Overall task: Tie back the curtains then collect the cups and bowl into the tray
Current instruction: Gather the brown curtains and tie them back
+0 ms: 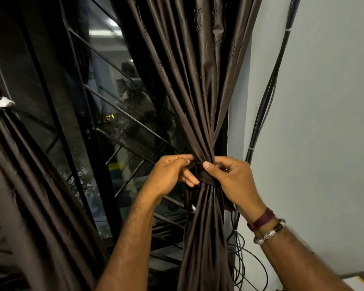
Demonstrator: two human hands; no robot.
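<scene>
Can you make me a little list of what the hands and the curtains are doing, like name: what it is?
right curtain: brown, gathered into a bunch
tie band: wrapped around the bunch
left hand: fingers curled on the band
right hand: pinches the band, thumb on top
left curtain: looks already tied
window: dark glass behind metal bars
cables: black, running down the wall
cups, bowl, tray: not in view

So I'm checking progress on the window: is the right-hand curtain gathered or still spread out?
Gathered. The right curtain is bunched into a narrow bundle with a tie band around it, both hands gripping at the band.
</scene>
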